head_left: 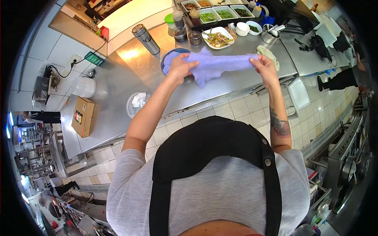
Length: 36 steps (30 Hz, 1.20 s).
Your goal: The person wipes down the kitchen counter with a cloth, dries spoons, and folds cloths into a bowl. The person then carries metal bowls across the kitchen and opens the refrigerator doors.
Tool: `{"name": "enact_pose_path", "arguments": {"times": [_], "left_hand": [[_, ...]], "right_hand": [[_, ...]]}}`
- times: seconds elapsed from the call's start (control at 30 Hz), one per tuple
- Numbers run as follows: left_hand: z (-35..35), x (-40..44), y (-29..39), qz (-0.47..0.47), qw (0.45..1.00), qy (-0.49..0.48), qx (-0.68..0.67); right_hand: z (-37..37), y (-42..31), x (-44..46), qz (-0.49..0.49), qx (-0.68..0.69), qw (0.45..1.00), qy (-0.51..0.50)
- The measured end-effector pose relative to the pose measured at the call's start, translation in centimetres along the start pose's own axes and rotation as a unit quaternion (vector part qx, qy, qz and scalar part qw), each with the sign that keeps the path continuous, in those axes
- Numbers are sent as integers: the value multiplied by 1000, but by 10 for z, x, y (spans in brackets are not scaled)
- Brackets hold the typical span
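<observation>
A purple cloth (216, 66) is stretched sideways between my two hands above the steel counter (118, 82). My left hand (181, 69) is closed on its left part, over a metal bowl (162, 65) that holds more purple cloth. Its right end is pinched between the thumb and fingers of my right hand (265, 69). Just beyond the right hand, a pale yellow-green cloth (268, 56) lies on the counter. Part of the bowl is hidden behind my left hand and the cloth.
A steel tumbler (146, 39) stands left of the bowl. Behind are a white dish of food (217, 38), sauce bottles (195, 17) and trays of chopped greens (225, 14). A cardboard box (83, 117) and a plastic lid (134, 105) lie to the left. Other people stand farther off.
</observation>
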<state>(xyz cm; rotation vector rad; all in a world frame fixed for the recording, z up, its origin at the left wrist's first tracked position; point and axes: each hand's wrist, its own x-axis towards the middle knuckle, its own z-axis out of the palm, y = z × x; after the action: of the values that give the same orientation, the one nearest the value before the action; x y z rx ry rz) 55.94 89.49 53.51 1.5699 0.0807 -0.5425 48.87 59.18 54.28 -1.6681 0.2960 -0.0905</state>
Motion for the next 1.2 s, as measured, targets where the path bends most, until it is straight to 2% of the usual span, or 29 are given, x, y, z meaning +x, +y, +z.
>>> {"name": "enact_pose_path", "arguments": {"times": [0.1, 0.2, 0.27, 0.3, 0.4, 0.5, 0.57, 0.6, 0.7, 0.77, 0.83, 0.9, 0.97, 1.0, 1.07, 1.13, 1.17, 1.2], "left_hand": [[-8, 23, 12, 53, 997, 44, 32], [-8, 26, 26, 89, 993, 9, 80], [-11, 28, 33, 141, 975, -67, 158], [-12, 28, 36, 165, 961, -104, 195], [-11, 20, 53, 239, 872, -98, 415], [-2, -3, 77, 196, 837, -41, 509], [-2, -19, 87, 219, 815, -30, 536], [-4, -24, 89, 230, 802, -23, 550], [-20, -26, 75, 371, 811, -58, 449], [-19, -21, 67, 427, 811, -124, 380], [-17, -18, 61, 375, 854, -202, 300], [-9, -18, 54, 206, 913, -289, 201], [13, -16, 30, 132, 970, -184, 91], [28, -11, 16, 95, 986, -131, 35], [60, -1, -17, 129, 991, -31, 5], [97, -13, -23, 96, 993, -29, -59], [112, -18, -26, 79, 992, -29, -91], [123, -18, -30, 102, 986, -22, -133]], "right_hand": [[3, -2, 11, -62, 44, 997, 20], [8, -9, 16, -119, 44, 991, 43], [5, -20, 17, -125, 33, 991, 34], [4, -26, 16, -129, 0, 992, 3], [1, -43, 9, -138, -123, 980, -70], [0, -56, -6, -148, -285, 943, -86], [-1, -65, -16, -168, -380, 907, -72], [-5, -67, -20, -190, -368, 907, -72], [-21, -65, -24, -242, -323, 911, -87], [-32, -60, -22, -262, -282, 916, -114], [-40, -51, -14, -328, -270, 896, -131], [-44, -46, -8, -264, -211, 928, -155], [-46, -42, -11, -58, -102, 977, -175], [-41, -38, -12, -72, -119, 982, -131], [-15, -32, -21, -96, -152, 983, -43], [16, -43, -40, -22, -214, 976, -34], [33, -42, -49, -27, -195, 978, -70], [43, -35, -52, -33, -177, 978, -105]]}}
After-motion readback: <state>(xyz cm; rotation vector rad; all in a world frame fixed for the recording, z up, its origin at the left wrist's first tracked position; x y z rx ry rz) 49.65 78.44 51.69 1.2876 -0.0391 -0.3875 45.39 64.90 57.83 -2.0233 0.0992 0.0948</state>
